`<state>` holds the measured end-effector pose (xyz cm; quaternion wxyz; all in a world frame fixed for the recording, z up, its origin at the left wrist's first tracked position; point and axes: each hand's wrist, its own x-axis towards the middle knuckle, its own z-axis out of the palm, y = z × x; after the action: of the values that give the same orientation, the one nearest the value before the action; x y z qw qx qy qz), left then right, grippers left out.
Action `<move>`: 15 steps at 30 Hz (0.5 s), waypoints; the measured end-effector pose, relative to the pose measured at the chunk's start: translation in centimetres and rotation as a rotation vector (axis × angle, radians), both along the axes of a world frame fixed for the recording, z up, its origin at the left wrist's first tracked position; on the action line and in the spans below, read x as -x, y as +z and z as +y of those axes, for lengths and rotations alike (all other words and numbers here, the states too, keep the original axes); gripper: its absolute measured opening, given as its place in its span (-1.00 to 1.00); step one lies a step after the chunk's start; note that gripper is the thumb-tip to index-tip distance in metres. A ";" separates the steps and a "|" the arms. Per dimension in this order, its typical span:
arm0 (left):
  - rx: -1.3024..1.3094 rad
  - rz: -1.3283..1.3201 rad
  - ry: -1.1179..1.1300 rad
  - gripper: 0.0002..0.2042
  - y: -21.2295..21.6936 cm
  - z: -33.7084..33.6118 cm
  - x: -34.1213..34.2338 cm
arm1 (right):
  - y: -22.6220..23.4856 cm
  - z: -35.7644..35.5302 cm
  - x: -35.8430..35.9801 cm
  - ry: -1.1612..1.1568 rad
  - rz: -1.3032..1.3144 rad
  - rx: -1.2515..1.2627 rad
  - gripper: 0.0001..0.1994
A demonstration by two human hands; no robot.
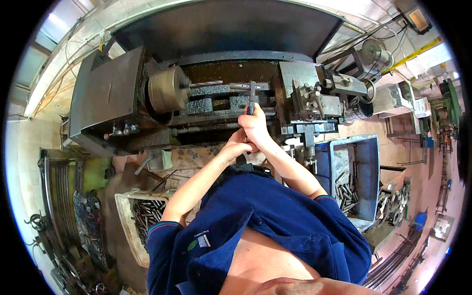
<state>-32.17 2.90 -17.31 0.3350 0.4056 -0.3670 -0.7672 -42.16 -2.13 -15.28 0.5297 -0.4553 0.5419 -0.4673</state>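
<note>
My right hand (pixel 254 124) reaches over the bed of a metal lathe (pixel 211 130). Its fingers are closed round the dark lower end of a narrow grey metal tool (pixel 252 96), which points away from me; its exact kind is not clear. Just below, my left hand (pixel 238 145) is curled close beside the right wrist, and what its fingers hold, if anything, is hidden. Left of the tool, a thin metal rod (pixel 206 84) extends from near the lathe chuck (pixel 168 88). Metal chips (pixel 200 105) cover parts of the bed.
The lathe carriage with its tool post (pixel 312 101) stands to the right, the headstock (pixel 105 93) to the left. A blue bin (pixel 372 162) with metal pins is at my right; a whitish bin (pixel 129 231) with similar pieces is at my left. Bar stock lies lower right.
</note>
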 end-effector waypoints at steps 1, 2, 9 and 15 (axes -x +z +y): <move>0.024 0.013 0.010 -0.38 -0.5 -0.3 -0.1 | 0.6 -0.2 -0.1 0.023 -0.015 -0.017 -0.77; 0.047 0.030 0.012 -0.38 -0.6 -0.7 0.1 | 1.2 -0.3 0.0 0.038 -0.026 -0.036 -0.76; 0.053 0.159 -0.043 -0.39 -0.9 -2.0 -0.8 | 0.3 -1.4 -1.0 0.001 0.036 -0.080 -0.75; 0.071 0.222 -0.013 -0.39 -0.5 -1.9 -1.8 | 0.5 -1.7 -2.2 0.027 0.025 -0.092 -0.78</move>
<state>-30.42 1.01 -17.78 0.3827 0.3034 -0.3575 -0.7960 -39.93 -3.82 -14.75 0.5496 -0.4433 0.5633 -0.4291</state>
